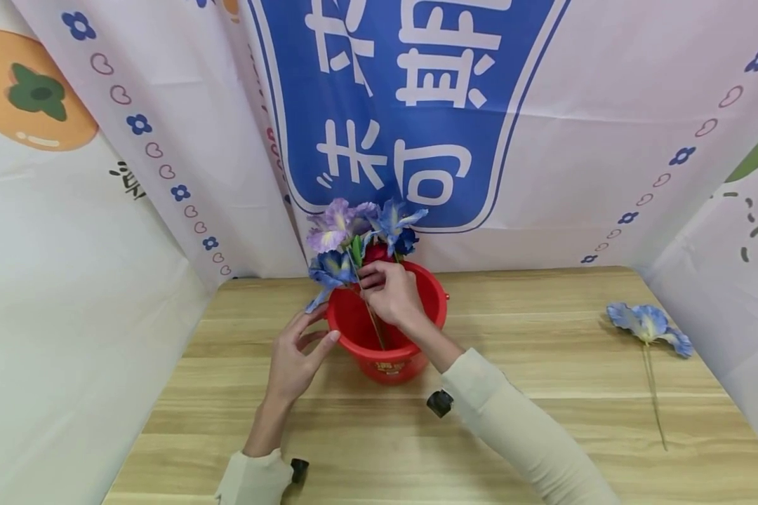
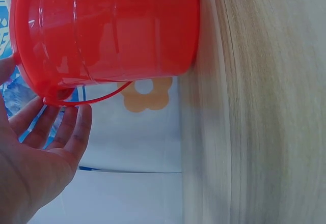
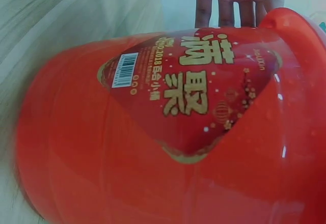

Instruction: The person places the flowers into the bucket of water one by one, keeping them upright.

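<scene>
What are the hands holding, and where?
The right hand pinches the thin stem of a blue fabric flower in the red plastic bucket. The left hand holds nothing; its straight fingers touch the bucket's rim.

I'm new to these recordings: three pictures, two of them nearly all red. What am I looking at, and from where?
There is no machine here: a person works with bare hands and wears three cameras. The wide picture comes from the head, looking down at a wooden table. The two red pictures come from the wrists, very close to a red bucket, which is why it fills them.

The bucket stands on the table with blue and purple cloth flowers in it. The right hand pinches a thin flower stem over the bucket. The left hand, fingers fairly straight, rests against the bucket's side near the rim. One more blue flower lies on the table to the right.
</scene>
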{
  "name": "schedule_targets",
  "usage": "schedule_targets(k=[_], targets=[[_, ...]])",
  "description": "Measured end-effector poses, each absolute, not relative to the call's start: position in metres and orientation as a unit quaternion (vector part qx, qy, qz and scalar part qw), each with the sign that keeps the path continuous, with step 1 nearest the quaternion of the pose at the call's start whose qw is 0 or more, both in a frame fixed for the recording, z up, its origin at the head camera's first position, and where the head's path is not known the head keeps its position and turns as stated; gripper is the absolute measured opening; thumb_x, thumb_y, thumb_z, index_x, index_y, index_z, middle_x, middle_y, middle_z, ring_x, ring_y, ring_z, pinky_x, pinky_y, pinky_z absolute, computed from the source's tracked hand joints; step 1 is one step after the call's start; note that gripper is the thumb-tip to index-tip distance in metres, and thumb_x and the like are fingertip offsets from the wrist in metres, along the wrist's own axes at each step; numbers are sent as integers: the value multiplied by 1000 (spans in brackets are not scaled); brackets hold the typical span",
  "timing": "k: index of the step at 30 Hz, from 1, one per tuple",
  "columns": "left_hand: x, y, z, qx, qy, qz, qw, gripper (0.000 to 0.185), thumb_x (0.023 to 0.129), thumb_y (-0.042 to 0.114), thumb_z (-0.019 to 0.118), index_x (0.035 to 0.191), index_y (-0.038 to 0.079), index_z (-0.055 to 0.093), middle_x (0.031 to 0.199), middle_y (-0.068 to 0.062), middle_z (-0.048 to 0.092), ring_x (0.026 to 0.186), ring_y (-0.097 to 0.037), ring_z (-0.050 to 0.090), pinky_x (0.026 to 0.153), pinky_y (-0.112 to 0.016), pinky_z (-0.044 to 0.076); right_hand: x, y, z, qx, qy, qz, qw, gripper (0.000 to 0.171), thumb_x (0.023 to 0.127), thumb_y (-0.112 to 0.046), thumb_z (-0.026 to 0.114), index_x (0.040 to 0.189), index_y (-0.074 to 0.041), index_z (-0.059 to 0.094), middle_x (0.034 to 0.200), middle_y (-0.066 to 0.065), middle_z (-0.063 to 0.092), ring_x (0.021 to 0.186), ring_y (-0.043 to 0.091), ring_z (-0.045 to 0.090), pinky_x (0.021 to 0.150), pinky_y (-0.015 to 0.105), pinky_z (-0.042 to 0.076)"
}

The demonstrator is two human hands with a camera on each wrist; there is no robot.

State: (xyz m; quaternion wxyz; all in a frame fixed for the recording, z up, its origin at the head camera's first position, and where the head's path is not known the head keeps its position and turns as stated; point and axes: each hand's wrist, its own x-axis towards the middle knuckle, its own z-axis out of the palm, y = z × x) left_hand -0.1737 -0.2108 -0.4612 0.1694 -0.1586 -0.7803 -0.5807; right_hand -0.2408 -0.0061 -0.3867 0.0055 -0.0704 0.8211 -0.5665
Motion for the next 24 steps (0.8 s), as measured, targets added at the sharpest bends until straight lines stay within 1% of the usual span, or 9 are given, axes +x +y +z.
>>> schedule_targets(k=[2, 4, 10, 13, 15, 18, 21, 24], targets=[[-173, -211, -462, -158, -779, -582, 170, 48, 94, 3, 80, 140, 5, 69, 139, -15, 70, 122, -9, 67, 93, -19, 63, -240, -5, -388, -72, 814, -576, 13, 28, 93, 1, 75, 119, -9, 79, 104, 10, 80, 86, 26, 81, 69, 33, 68], [-173, -210, -462, -156, -780, -582, 168, 48, 94, 3, 80, 141, 5, 69, 139, -15, 70, 122, -8, 67, 93, -19, 62, -240, -3, -389, -79, 809, -582, 13, 27, 93, 0, 76, 119, -9, 79, 105, 10, 80, 88, 26, 81, 70, 33, 68], [-171, -210, -463, -154, -784, -578, 163, 49, 95, 4, 79, 142, 4, 67, 144, -15, 68, 126, -5, 65, 94, -18, 62, -233, 9, -389, -94, 801, -591, 14, 30, 92, -4, 82, 121, -8, 78, 112, 10, 81, 100, 25, 80, 90, 38, 68], [-171, -210, -462, -151, -790, -572, 161, 49, 96, 5, 79, 143, 6, 67, 145, -13, 67, 127, -6, 64, 94, -18, 62, -230, 15, -386, -89, 794, -601, 22, 31, 92, -5, 83, 123, -7, 77, 115, 12, 81, 103, 26, 79, 94, 40, 67], [-171, -210, -461, -149, -792, -570, 160, 49, 96, 7, 79, 143, 8, 67, 145, -11, 67, 127, -9, 65, 95, -19, 62, -228, 19, -385, -88, 791, -605, 24, 31, 93, -6, 82, 124, -6, 77, 116, 12, 81, 105, 26, 79, 96, 40, 66], [-170, -210, -461, -150, -791, -570, 163, 48, 96, 7, 79, 142, 9, 68, 145, -10, 68, 125, -11, 66, 94, -19, 62, -224, 24, -383, -90, 788, -608, 24, 32, 93, -6, 82, 125, -4, 76, 116, 13, 80, 106, 27, 78, 97, 40, 66], [-170, -210, -462, -153, -787, -573, 171, 47, 95, 5, 80, 140, 9, 69, 144, -10, 68, 123, -10, 67, 94, -20, 62, -221, 28, -381, -90, 784, -613, 23, 33, 92, -6, 83, 125, -3, 76, 115, 13, 81, 105, 27, 79, 94, 38, 67], [-171, -210, -462, -155, -783, -575, 181, 46, 94, 4, 81, 138, 8, 70, 143, -10, 69, 123, -11, 68, 94, -21, 63, -219, 32, -381, -92, 776, -624, 22, 34, 92, -4, 82, 125, -1, 75, 116, 17, 80, 104, 28, 79, 92, 37, 67]])
